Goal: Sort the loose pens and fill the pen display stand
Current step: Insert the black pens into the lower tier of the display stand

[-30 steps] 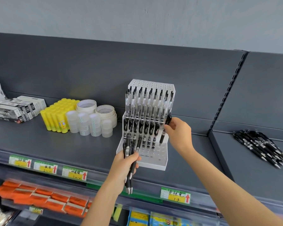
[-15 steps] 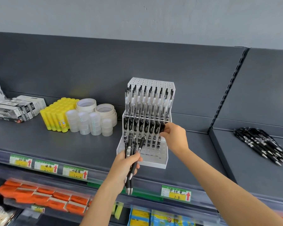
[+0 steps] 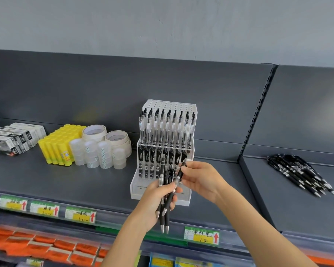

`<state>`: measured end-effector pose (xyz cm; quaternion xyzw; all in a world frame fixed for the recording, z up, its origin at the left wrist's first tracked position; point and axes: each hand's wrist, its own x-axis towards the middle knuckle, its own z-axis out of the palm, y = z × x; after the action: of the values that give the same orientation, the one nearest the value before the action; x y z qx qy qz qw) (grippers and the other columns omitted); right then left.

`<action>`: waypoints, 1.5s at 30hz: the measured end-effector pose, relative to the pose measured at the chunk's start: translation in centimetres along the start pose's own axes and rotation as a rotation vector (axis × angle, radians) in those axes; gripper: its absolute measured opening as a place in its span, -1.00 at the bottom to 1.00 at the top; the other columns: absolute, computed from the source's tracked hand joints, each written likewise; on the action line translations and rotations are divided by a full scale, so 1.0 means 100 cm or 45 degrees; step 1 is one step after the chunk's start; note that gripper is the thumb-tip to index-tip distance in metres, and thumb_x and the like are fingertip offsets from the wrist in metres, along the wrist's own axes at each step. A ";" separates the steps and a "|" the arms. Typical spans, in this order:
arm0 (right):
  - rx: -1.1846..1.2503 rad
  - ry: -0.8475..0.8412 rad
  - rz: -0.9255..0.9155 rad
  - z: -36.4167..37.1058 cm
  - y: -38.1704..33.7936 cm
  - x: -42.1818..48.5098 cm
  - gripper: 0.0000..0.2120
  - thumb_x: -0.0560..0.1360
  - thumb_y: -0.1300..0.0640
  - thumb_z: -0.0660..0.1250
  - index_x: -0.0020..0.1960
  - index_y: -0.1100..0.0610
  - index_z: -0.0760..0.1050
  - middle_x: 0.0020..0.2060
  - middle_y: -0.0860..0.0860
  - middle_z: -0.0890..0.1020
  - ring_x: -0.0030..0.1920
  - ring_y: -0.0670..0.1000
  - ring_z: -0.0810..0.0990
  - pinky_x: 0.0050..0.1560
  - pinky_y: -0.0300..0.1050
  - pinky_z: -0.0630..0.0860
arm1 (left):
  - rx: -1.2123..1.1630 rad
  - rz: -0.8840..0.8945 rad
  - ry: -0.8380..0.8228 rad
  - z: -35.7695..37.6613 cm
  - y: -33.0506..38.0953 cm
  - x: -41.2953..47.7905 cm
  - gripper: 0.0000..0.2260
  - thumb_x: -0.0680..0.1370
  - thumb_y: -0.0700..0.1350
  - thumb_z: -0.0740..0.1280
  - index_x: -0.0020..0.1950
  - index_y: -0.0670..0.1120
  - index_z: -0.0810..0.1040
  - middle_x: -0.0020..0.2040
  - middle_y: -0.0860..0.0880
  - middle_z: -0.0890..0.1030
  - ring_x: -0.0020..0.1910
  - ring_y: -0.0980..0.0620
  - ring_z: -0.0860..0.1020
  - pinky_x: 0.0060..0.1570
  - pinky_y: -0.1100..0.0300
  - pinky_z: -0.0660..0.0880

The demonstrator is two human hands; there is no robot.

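Note:
A white stepped pen display stand sits on the dark grey shelf. Its back rows hold several clear-barrelled black pens. My left hand grips a bundle of black pens, tips pointing down, just in front of the stand's low front step. My right hand pinches one black pen at the top of that bundle. A loose pile of black pens lies on the neighbouring shelf to the right.
Yellow glue sticks, tape rolls and white boxes stand left of the stand. Price tags line the shelf's front rail. Orange packets fill the shelf below. An upright divider separates the two shelf bays.
My right hand has come away from the stand's right side, moved down and toward me to the bundle in my left hand, and taken hold of a pen there.

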<state>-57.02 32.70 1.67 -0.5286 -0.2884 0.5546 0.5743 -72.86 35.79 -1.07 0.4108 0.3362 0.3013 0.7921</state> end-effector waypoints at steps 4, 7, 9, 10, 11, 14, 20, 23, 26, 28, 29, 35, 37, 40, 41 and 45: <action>0.013 0.200 -0.174 -0.006 -0.014 -0.004 -0.99 0.49 0.29 0.37 -0.11 0.24 0.56 -0.19 0.10 0.64 -0.23 -0.02 0.59 -0.26 -0.26 0.56 | 0.007 -0.025 0.079 0.004 0.000 0.006 -0.88 0.57 -0.23 0.31 0.06 -0.25 0.50 -0.20 -0.19 0.65 -0.37 0.00 0.52 -0.48 0.25 0.40; -0.087 0.472 -0.397 -0.012 -0.035 -0.003 -0.98 0.49 0.29 0.38 -0.09 0.25 0.55 -0.21 0.07 0.62 -0.24 -0.05 0.60 -0.24 -0.28 0.57 | 0.022 -0.047 0.219 -0.002 -0.002 0.011 -0.91 0.55 -0.29 0.29 0.05 -0.23 0.52 -0.20 -0.16 0.63 -0.38 0.02 0.52 -0.50 0.26 0.37; -0.310 0.652 -0.521 -0.015 -0.043 0.000 -0.96 0.47 0.28 0.39 -0.12 0.16 0.57 -0.25 0.02 0.63 -0.26 -0.04 0.62 -0.22 -0.29 0.57 | 0.094 -0.051 0.257 -0.007 -0.003 0.012 -0.88 0.53 -0.35 0.25 0.02 -0.23 0.54 -0.25 -0.13 0.54 -0.39 0.03 0.48 -0.48 0.24 0.36; -0.439 0.710 -0.560 -0.015 -0.044 0.002 -0.94 0.47 0.25 0.40 -0.11 0.12 0.57 -0.25 0.01 0.63 -0.25 -0.02 0.63 -0.20 -0.26 0.56 | 0.124 -0.050 0.258 -0.008 -0.003 0.012 -0.85 0.52 -0.37 0.23 0.01 -0.23 0.54 -0.29 -0.11 0.50 -0.39 0.04 0.45 -0.46 0.23 0.35; -0.565 0.741 -0.593 -0.015 -0.043 0.004 -0.94 0.46 0.23 0.41 -0.11 0.09 0.57 -0.24 0.00 0.64 -0.23 -0.01 0.63 -0.18 -0.25 0.54 | 0.153 -0.045 0.257 -0.009 -0.002 0.011 -0.83 0.52 -0.38 0.21 0.01 -0.23 0.55 -0.34 -0.10 0.47 -0.40 0.03 0.42 -0.45 0.21 0.34; -0.790 0.739 -0.655 -0.012 -0.033 0.010 -0.91 0.46 0.22 0.41 -0.11 0.06 0.54 -0.26 -0.08 0.62 -0.20 -0.06 0.60 -0.19 -0.34 0.46 | 0.242 -0.016 0.253 -0.008 0.000 0.010 -0.81 0.50 -0.39 0.22 0.02 -0.23 0.56 -0.40 -0.09 0.47 -0.40 0.00 0.41 -0.39 0.16 0.36; -1.030 0.614 -0.597 -0.009 -0.013 0.020 -0.93 0.46 0.22 0.42 -0.09 0.10 0.57 -0.27 -0.07 0.61 -0.24 -0.11 0.56 -0.27 -0.50 0.40 | 0.312 0.062 0.251 -0.017 0.005 0.008 -0.90 0.49 -0.37 0.31 -0.01 -0.28 0.53 -0.35 -0.15 0.58 -0.39 -0.06 0.50 -0.28 0.08 0.44; -1.065 0.624 -0.593 -0.007 -0.009 0.023 -0.92 0.45 0.21 0.42 -0.08 0.10 0.57 -0.26 -0.04 0.61 -0.23 -0.07 0.55 -0.31 -0.48 0.38 | 0.269 0.082 0.266 -0.019 0.006 0.005 -0.93 0.50 -0.36 0.35 -0.03 -0.27 0.51 -0.31 -0.20 0.61 -0.39 -0.07 0.50 -0.27 0.08 0.44; -1.120 0.630 -0.579 -0.008 -0.009 0.026 -0.89 0.46 0.20 0.42 -0.02 0.14 0.57 -0.22 -0.01 0.62 -0.18 -0.02 0.57 -0.26 -0.41 0.36 | 0.205 0.082 0.298 -0.022 0.005 0.005 -0.90 0.52 -0.36 0.34 0.02 -0.27 0.50 -0.25 -0.26 0.61 -0.44 -0.03 0.54 -0.36 0.14 0.46; -1.113 0.637 -0.556 -0.010 -0.008 0.028 -0.87 0.46 0.19 0.43 0.00 0.15 0.58 -0.22 -0.01 0.62 -0.17 -0.02 0.57 -0.25 -0.39 0.37 | 0.169 0.080 0.314 -0.023 0.004 0.005 -0.88 0.52 -0.35 0.34 0.04 -0.27 0.49 -0.23 -0.29 0.61 -0.44 -0.02 0.56 -0.35 0.13 0.46; -1.100 0.640 -0.542 -0.010 -0.008 0.028 -0.87 0.45 0.18 0.43 -0.01 0.16 0.59 -0.23 -0.02 0.62 -0.18 -0.03 0.57 -0.26 -0.39 0.38 | 0.159 0.083 0.313 -0.023 0.004 0.006 -0.89 0.52 -0.35 0.34 0.03 -0.27 0.49 -0.24 -0.29 0.61 -0.42 -0.03 0.56 -0.33 0.11 0.46; -1.024 0.781 -0.519 -0.009 0.002 0.015 -0.90 0.45 0.14 0.44 -0.13 0.13 0.53 -0.26 -0.06 0.60 -0.22 -0.06 0.54 -0.30 -0.32 0.38 | 0.128 0.095 0.299 -0.025 0.005 0.005 -0.92 0.52 -0.34 0.35 0.00 -0.27 0.51 -0.23 -0.22 0.66 -0.22 -0.10 0.64 -0.29 0.10 0.54; -0.979 0.734 -0.543 0.002 0.007 0.006 -0.89 0.44 0.14 0.44 -0.19 0.11 0.53 -0.31 -0.05 0.60 -0.28 -0.09 0.53 -0.33 -0.35 0.37 | 0.170 0.111 0.294 -0.026 0.007 0.003 -0.91 0.51 -0.34 0.36 0.00 -0.27 0.51 -0.23 -0.22 0.65 -0.28 -0.07 0.61 -0.31 0.12 0.52; -0.973 0.456 -0.411 0.027 0.012 0.005 -0.84 0.43 0.06 0.45 -0.21 0.14 0.57 -0.33 -0.02 0.63 -0.35 -0.08 0.52 -0.34 -0.31 0.42 | 0.231 0.148 0.306 -0.025 0.009 0.004 -0.90 0.50 -0.35 0.37 -0.03 -0.24 0.51 -0.29 -0.17 0.63 -0.26 -0.11 0.59 -0.24 0.08 0.48; -0.961 0.391 -0.353 0.035 0.012 0.008 -0.78 0.42 0.03 0.45 -0.21 0.19 0.57 -0.35 0.01 0.61 -0.38 -0.06 0.49 -0.36 -0.28 0.42 | 0.252 0.158 0.309 -0.024 0.009 0.004 -0.91 0.50 -0.35 0.37 -0.04 -0.23 0.51 -0.30 -0.15 0.63 -0.24 -0.11 0.59 -0.20 0.06 0.48; -0.971 0.343 -0.357 0.059 0.010 0.018 -0.66 0.38 0.11 0.44 -0.39 0.25 0.37 -0.45 0.12 0.39 -0.40 0.01 0.37 -0.34 -0.12 0.39 | 0.259 0.192 0.310 -0.027 0.015 0.002 -0.92 0.51 -0.35 0.36 -0.05 -0.22 0.53 -0.24 -0.15 0.65 -0.22 -0.07 0.62 -0.23 0.11 0.50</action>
<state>-62.33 35.93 1.84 -0.7266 -0.4643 0.2509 0.4400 -75.16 37.85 -0.97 0.4733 0.4267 0.3718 0.6751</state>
